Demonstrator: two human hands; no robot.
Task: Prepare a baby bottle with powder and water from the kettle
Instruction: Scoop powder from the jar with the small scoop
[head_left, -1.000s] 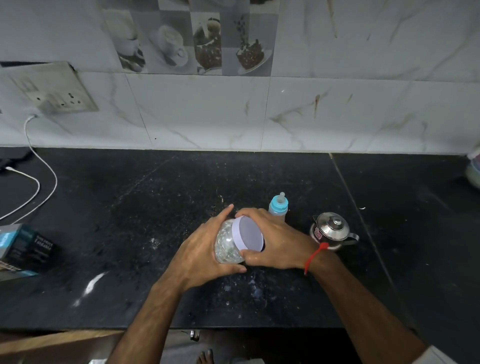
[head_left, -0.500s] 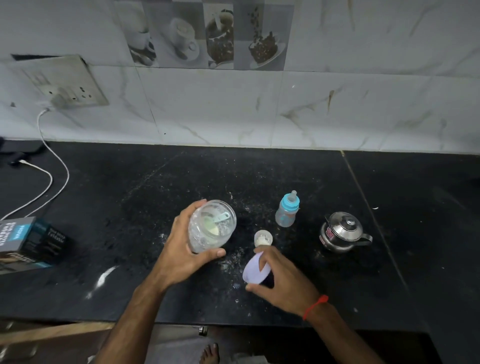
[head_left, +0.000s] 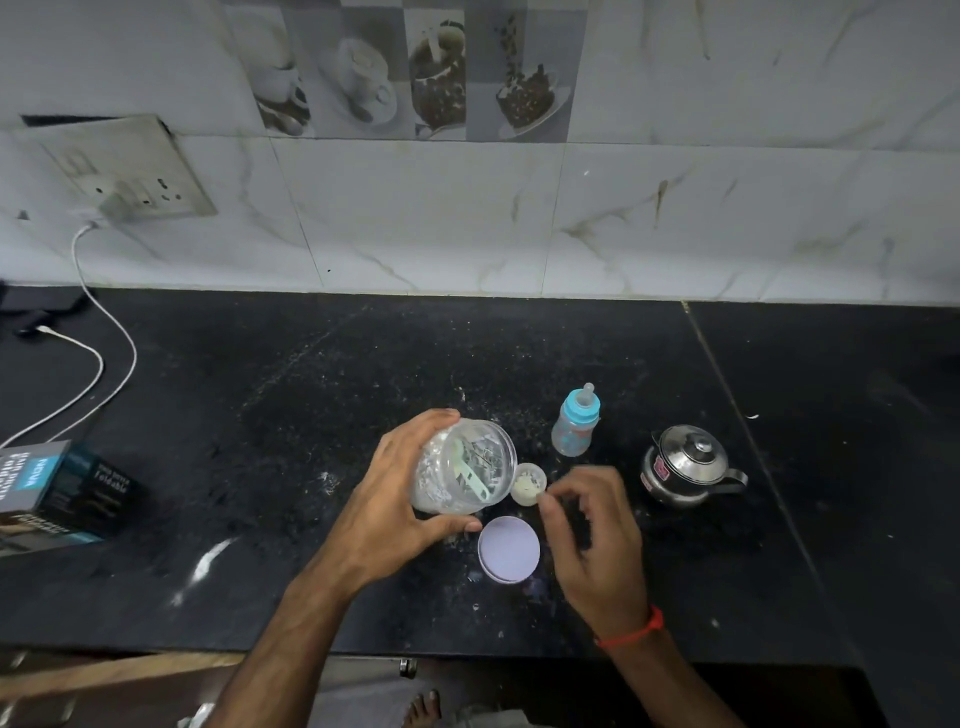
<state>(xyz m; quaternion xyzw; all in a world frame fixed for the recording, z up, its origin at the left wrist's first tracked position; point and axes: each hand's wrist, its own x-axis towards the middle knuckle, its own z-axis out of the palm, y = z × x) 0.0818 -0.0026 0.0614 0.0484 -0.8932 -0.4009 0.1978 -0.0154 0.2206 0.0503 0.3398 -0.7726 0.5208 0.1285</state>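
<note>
Legibly: "NOVA", "Foldable" on box (head_left: 57, 493); left hand (head_left: 387, 499) grips jar (head_left: 462, 474).

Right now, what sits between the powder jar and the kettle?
Head view: a small open cup beside the powder jar, then the right hand over bare counter, short of the kettle.

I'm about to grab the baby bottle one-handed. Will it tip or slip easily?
The baby bottle stands tall on a narrow base, so a sideways nudge could probably tip it. It looks like clear plastic and seems empty, so likely light. Its smooth wall may be a little slippery; gripping near the blue collar seems safer.
</note>
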